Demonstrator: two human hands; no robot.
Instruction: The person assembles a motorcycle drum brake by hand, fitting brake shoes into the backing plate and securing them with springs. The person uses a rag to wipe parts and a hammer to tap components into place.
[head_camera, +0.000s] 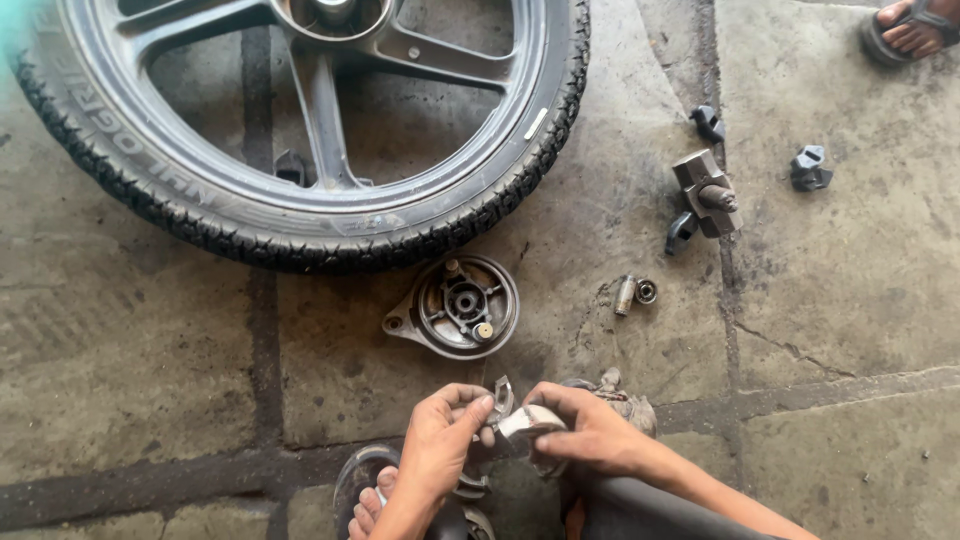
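Soft, even daylight; faint shadows under the wheel (300, 130). Sharp focus throughout, with a teal smear at the top-left corner.

No boxes, signs or screens are here; only a small white sticker (536, 123) sits on the dark rim of the wheel (300, 130) lying on the floor.

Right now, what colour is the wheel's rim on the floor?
Dark grey metal rim, ringed by a black tyre; the head view shows it best.
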